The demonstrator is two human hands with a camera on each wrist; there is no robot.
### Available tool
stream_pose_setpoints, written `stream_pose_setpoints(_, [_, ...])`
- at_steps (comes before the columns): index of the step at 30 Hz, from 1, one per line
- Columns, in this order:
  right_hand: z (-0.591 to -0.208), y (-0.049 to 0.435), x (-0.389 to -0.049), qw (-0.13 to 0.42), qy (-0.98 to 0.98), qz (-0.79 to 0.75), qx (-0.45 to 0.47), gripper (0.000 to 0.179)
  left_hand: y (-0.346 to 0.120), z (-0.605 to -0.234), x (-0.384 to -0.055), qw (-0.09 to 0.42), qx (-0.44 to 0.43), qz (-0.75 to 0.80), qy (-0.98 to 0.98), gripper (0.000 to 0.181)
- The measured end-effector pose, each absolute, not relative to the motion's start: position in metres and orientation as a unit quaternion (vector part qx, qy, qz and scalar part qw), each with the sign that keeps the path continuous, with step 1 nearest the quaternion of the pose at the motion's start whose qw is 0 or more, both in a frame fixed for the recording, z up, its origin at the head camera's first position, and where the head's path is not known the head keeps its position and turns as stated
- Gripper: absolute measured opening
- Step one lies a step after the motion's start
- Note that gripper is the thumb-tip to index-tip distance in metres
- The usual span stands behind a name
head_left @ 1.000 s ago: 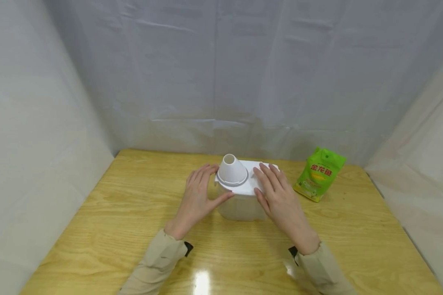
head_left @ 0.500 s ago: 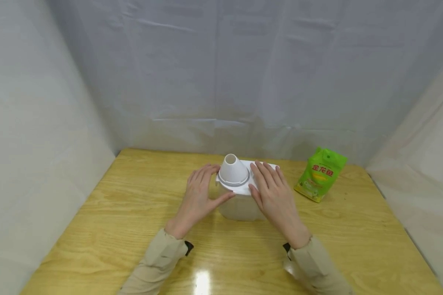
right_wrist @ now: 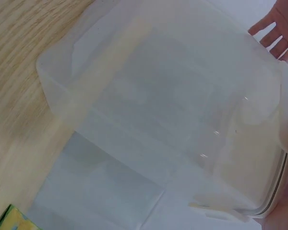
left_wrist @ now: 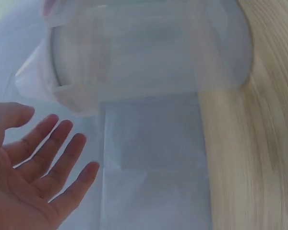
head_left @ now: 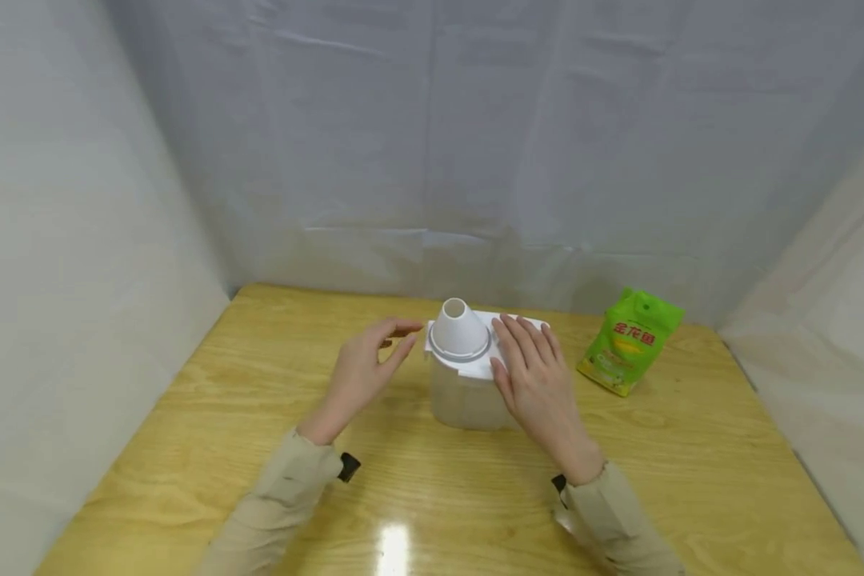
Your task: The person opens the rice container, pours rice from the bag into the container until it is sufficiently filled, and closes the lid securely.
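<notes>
On the table [head_left: 216, 440], an upright translucent container [head_left: 466, 406] carries a white lid [head_left: 479, 368]. A green packet [head_left: 630, 344] sits to its right. The right hand [head_left: 542, 390] rests on the lid, fingers extended, likely steadying it; the left hand [head_left: 360, 370], fingers spread, holds nothing beside the cone [head_left: 459, 331].

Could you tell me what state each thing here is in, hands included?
Container: upright on the table.
Lid: on the container; whether fastened, I cannot tell.
White cone: on the lid, narrow end up, its top hole open.
Green bag: standing; whether sealed, I cannot tell.
Left hand: open, apart from the container.
Right hand: fingers resting on the lid.
</notes>
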State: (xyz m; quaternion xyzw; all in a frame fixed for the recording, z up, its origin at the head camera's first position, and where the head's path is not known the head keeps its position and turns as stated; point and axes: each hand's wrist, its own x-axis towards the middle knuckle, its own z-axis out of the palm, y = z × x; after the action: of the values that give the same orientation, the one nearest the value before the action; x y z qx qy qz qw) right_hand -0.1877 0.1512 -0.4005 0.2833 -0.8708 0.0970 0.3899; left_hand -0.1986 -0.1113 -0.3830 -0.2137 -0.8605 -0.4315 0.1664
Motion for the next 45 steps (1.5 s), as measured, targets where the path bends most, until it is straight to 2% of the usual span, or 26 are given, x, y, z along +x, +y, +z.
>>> stream_pose_setpoints(10, [-0.402,0.151,-0.189,0.388,-0.870,0.107,0.285,0.054,-0.124,-0.370,-0.217,-0.155,-0.126,-0.724,-0.660,0.039])
stream_pose_setpoints(14, [-0.403,0.151,-0.190,0.391,-0.868,0.109,0.285,0.054,-0.127,-0.373,-0.224,-0.247,-0.070,-0.794,-0.550,0.032])
stream_pose_setpoints(18, [-0.403,0.151,-0.190,0.391,-0.868,0.111,0.284,0.054,-0.128,-0.378,-0.230,-0.306,-0.032,-0.824,-0.477,0.026])
stream_pose_setpoints(24, [-0.405,0.151,-0.191,0.400,-0.863,0.113,0.286,0.054,-0.127,-0.383,-0.236,-0.347,0.003,-0.830,-0.437,0.025])
stream_pose_setpoints(36, [-0.406,0.150,-0.193,0.411,-0.861,0.110,0.279,0.052,-0.120,-0.380,-0.241,-0.351,0.008,-0.815,-0.460,0.030])
stream_pose_setpoints(41, [-0.406,0.150,-0.193,0.415,-0.859,0.108,0.280,0.052,-0.115,-0.379,-0.244,-0.348,0.006,-0.798,-0.492,0.025])
stream_pose_setpoints(45, [-0.407,0.150,-0.193,0.418,-0.857,0.110,0.280,0.051,-0.113,-0.381,-0.246,-0.353,0.005,-0.797,-0.490,0.027])
